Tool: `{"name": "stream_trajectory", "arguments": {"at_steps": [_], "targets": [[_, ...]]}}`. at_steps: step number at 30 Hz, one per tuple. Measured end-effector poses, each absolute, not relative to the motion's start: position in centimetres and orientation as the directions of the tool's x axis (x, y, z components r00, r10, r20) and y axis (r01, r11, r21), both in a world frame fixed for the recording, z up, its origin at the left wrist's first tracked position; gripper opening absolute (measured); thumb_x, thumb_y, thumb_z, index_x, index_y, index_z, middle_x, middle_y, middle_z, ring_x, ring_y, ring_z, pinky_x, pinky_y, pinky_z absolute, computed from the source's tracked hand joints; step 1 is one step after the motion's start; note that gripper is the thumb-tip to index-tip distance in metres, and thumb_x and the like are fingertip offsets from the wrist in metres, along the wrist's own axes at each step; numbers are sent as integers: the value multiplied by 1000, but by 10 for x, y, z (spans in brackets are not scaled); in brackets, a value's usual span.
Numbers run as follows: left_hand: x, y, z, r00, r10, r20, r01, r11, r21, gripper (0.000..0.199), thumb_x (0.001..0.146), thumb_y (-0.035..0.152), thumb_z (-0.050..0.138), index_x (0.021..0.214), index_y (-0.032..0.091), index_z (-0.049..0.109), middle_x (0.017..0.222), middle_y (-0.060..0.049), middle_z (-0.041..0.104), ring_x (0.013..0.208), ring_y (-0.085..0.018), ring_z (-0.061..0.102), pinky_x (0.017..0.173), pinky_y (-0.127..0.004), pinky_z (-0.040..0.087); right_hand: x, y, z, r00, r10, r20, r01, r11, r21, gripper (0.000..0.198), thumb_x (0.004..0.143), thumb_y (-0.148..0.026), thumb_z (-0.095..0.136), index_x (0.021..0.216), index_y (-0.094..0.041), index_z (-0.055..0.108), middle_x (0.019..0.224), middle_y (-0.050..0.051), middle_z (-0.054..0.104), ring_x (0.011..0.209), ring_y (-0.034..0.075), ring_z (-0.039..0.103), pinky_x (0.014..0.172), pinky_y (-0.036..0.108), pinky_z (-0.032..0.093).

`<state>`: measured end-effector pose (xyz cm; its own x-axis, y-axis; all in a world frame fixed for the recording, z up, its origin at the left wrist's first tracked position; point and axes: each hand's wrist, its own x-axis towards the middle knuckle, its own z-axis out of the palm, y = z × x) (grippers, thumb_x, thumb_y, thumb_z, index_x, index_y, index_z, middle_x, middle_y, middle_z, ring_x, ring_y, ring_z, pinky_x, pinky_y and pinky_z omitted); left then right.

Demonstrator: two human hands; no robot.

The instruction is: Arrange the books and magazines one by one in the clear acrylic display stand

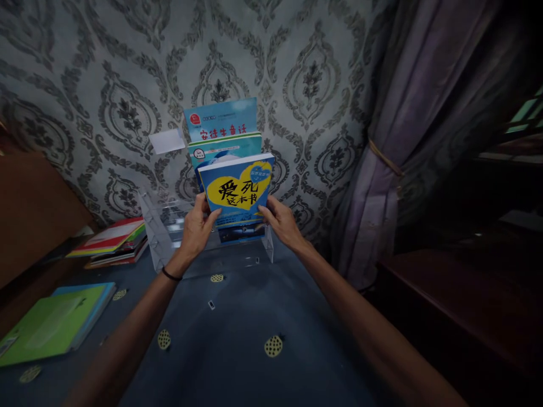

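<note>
Between my two hands is a blue book with a yellow heart and black characters on its cover. My left hand grips its lower left edge, thumb on the front cover. On the lower right edge my right hand holds it the same way. Behind it, a teal book and a taller light blue book stand upright in a clear acrylic rack. Part of a dark blue cover shows just under the held book. Whether the held book touches the rack, I cannot tell.
Left of the rack lies a stack of books with a red and yellow top. Nearer, a green book rests on a blue one. The dark blue tablecloth has pineapple prints. A white card is by the wall; a tied curtain hangs right.
</note>
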<state>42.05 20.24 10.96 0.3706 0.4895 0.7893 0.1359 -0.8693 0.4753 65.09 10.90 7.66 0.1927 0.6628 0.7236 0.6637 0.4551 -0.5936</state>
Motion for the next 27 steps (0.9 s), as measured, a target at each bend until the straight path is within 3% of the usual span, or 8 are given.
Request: {"name": "stream_trajectory", "arguments": {"at_steps": [6,13,18,27], "targets": [[421,199,107,357,472,806,131,-880,457,36,95,42,64,124,23,54,90,0,68,78,-16,64,67,-26,52,651,113,74,231,591,773,693,458,-557,23,99,-44,51,89,-24,54,88,4,53,79,21,57,68,31,48],[422,202,100,368,486,793,145,-872,467,28,95,39,65,116,23,55,83,2,64,72,-14,62,63,-25,52,652,113,67,280,657,700,566,476,-673,25,93,-47,59,103,-24,57,86,2,59,67,18,60,59,30,52],[424,204,93,354,493,795,174,-870,462,25,95,35,64,116,23,56,81,3,60,71,-14,59,62,-24,49,657,109,67,269,684,678,560,462,-688,27,90,-47,64,100,-22,60,86,4,64,74,21,63,64,33,54],[427,199,83,342,547,764,268,-836,479,32,92,24,64,122,23,51,90,-2,63,83,-22,65,75,-32,51,661,111,67,266,685,678,609,426,-669,28,87,-47,64,95,-21,61,80,4,64,74,21,61,64,31,49]]}}
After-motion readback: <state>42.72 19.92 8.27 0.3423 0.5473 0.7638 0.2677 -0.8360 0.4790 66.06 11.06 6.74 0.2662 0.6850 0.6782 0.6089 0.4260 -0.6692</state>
